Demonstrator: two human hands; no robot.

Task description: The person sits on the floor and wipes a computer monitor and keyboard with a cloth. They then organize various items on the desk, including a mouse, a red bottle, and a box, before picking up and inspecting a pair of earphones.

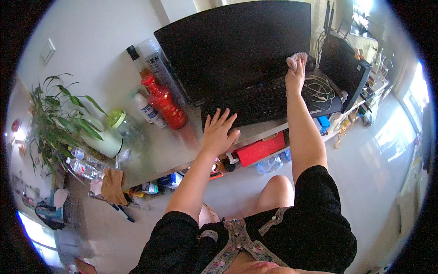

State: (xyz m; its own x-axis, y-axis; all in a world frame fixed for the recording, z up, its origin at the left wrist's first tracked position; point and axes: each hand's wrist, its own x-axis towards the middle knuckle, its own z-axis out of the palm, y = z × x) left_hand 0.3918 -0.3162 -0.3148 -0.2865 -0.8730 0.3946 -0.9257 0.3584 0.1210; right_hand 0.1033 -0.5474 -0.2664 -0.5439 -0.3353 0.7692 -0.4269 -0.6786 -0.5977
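My right hand [296, 77] grips a crumpled pale pink cloth [295, 61] against the lower right corner of a large dark screen [232, 44]. Below the screen lies a black keyboard [253, 102], its details dim. With fingers spread, my left hand [219, 133] rests at the keyboard's front left edge and holds nothing. A coil of pale cable [320, 90] lies just right of my right forearm, on a black item [326, 107] that bears writing. To the left of my left hand stand a glossy red bottle [167, 106] and a white bottle with a blue label [150, 111].
A black computer tower [345, 65] stands on the right. On the left are a potted plant [51, 120], a pale green container [102, 137], a jar with a green lid [117, 118] and plastic bottles [84, 167]. A red box [261, 149] sits under the tabletop [154, 157].
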